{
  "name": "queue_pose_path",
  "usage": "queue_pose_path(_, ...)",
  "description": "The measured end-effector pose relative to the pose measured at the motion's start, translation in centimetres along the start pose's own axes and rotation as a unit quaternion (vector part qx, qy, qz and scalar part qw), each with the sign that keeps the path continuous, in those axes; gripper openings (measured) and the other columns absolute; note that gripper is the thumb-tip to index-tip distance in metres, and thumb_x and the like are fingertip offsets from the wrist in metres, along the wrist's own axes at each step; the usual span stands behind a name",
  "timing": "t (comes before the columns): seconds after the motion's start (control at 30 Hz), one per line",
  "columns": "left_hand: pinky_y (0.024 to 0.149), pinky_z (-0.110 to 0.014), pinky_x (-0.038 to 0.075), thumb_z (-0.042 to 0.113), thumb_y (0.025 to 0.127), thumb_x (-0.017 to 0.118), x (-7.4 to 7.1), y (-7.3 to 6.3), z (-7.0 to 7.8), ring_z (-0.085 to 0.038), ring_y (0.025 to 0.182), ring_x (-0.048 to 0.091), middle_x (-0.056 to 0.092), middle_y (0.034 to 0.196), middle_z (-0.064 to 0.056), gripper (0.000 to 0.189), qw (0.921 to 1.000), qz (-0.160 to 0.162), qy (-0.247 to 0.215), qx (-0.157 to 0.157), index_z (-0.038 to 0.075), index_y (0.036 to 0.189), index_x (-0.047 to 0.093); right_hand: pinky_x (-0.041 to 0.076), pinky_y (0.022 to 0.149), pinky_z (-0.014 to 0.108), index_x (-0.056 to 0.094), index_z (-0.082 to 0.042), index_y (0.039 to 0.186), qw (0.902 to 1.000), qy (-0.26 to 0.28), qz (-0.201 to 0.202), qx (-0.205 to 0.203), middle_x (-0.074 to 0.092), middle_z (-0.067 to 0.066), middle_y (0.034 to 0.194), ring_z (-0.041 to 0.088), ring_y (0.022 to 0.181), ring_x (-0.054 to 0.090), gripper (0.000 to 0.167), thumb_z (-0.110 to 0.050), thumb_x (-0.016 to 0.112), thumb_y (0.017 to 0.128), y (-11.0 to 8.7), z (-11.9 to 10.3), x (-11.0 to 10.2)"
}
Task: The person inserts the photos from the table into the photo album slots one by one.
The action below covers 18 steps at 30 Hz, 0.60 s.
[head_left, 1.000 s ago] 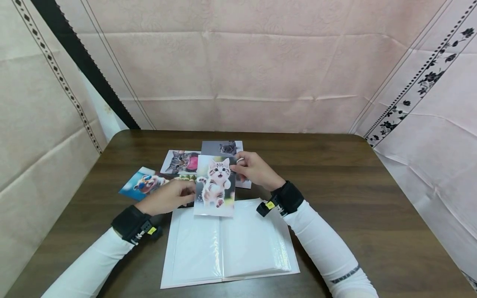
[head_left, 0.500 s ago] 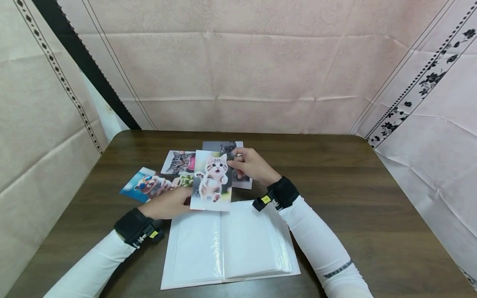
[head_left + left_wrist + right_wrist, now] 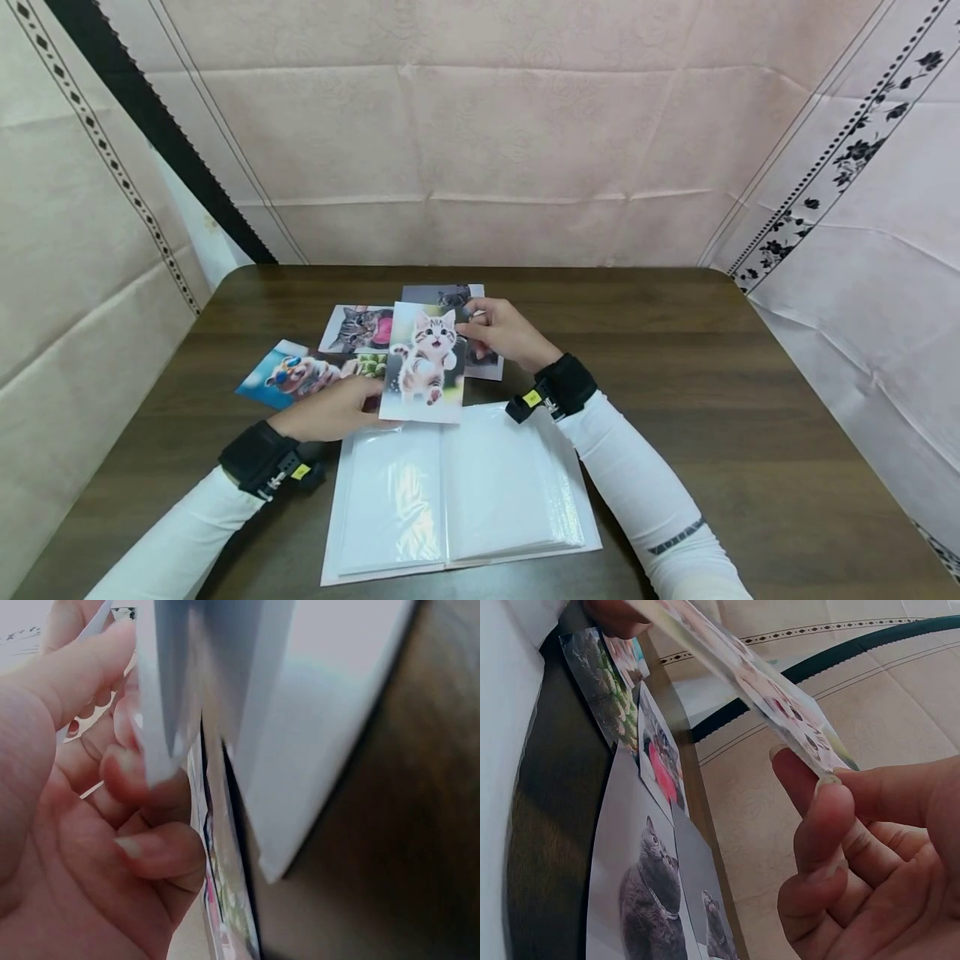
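Note:
My right hand [image 3: 504, 335] pinches a white kitten photo [image 3: 427, 362] by its upper right edge, between thumb and fingertips. The photo stands tilted over the top edge of an open photo album [image 3: 510, 492] with clear pockets. At the album's upper left corner my left hand [image 3: 333, 410] has its fingers curled at a clear-pocketed page [image 3: 390, 500]. In the left wrist view its thumb and fingers hold a lifted page edge [image 3: 161, 761], which partly hides the fingertips. The photo's lower left corner is right beside this hand.
Behind the album lie several loose photos: a blue one with a colourful animal [image 3: 296, 375], a tabby cat photo [image 3: 356, 329], grey cat photos [image 3: 652, 892] and one with green shapes [image 3: 604, 690]. The brown table [image 3: 675, 400] extends right. Cloth [image 3: 525, 150] hangs behind it.
The kitten photo has moved slightly left and up with my right hand, and its lower edge is higher over the album. My left hand has come to the album's upper left page edge.

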State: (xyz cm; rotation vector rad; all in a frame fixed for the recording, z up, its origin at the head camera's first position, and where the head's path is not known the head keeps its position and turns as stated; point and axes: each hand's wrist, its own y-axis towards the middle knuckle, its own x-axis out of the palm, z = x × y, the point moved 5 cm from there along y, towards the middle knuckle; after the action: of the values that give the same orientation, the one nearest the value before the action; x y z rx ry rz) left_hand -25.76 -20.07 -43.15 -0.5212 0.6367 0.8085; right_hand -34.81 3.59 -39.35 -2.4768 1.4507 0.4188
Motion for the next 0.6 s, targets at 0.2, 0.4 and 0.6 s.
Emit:
queue_pose_path(0.2,0.058,-0.021,0.038,0.036,0.091,0.076,-0.4,-0.09,-0.14,-0.013,0.067,0.052,0.05,0.072,0.003,0.028,1.0,0.005,0.008,0.001,0.011,0.102,0.069,0.05,0.072,0.036,0.06,-0.009,0.117,1.0,0.006,0.004,-0.001,0.058,0.003,0.067,0.059,0.084,0.054,0.019,-0.016,0.065,0.1,-0.1,0.21,-0.14)
queue_pose_path(0.4,0.061,-0.022,0.042,0.039,0.089,0.077,-0.75,-0.26,-0.03,-0.015,0.072,0.056,0.057,0.075,0.004,0.02,0.9997,-0.008,0.02,0.01,0.022,0.091,0.067,0.052,0.074,0.036,0.061,-0.01,0.122,0.9998,0.012,0.014,0.006,0.059,0.005,0.067,0.059,0.085,0.054,0.024,-0.017,0.066,0.1,-0.06,0.41,-0.59)
queue_pose_path(0.6,0.062,-0.022,0.042,0.036,0.089,0.077,-0.77,-0.46,-0.1,-0.015,0.073,0.056,0.057,0.076,0.005,0.015,0.9995,-0.031,0.007,0.007,0.023,0.092,0.07,0.046,0.067,0.03,0.061,-0.009,0.122,0.9996,0.013,0.024,0.009,0.053,0.001,0.063,0.057,0.081,0.05,0.024,-0.017,0.066,0.1,0.04,0.53,-0.9)
